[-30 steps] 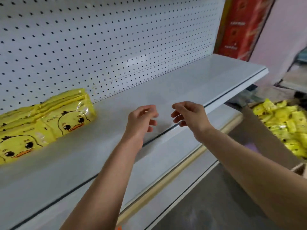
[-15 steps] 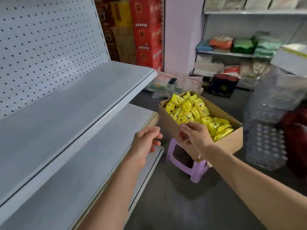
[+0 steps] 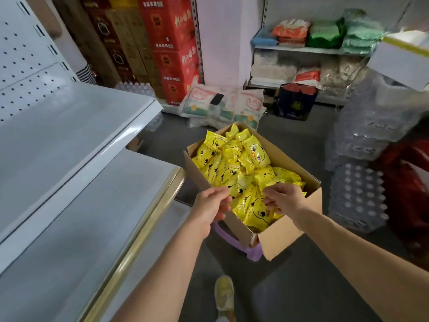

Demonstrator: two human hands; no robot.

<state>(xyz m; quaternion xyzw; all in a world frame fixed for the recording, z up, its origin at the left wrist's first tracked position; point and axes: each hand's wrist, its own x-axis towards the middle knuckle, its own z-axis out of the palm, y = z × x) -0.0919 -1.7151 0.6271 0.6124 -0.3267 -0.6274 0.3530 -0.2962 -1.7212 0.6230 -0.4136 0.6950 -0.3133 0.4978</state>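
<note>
Moved: both hands had left the white shelf (image 3: 69,140) and come down over the cardboard box (image 3: 281,235), which lay farther ahead of them half a second before.
Left hand (image 3: 210,205): centre of the frame, at the box's near-left rim; fingers loosely curled, close together, holding nothing.
Right hand (image 3: 284,198): just right of it; fingers curled downward, seemingly pinching one of the duck packets (image 3: 234,173), though blur hid the contact.
Duck packets: yellow, heaped inside the open box, centre frame.
Box: sat on a purple stool (image 3: 251,252), lower centre.
</note>
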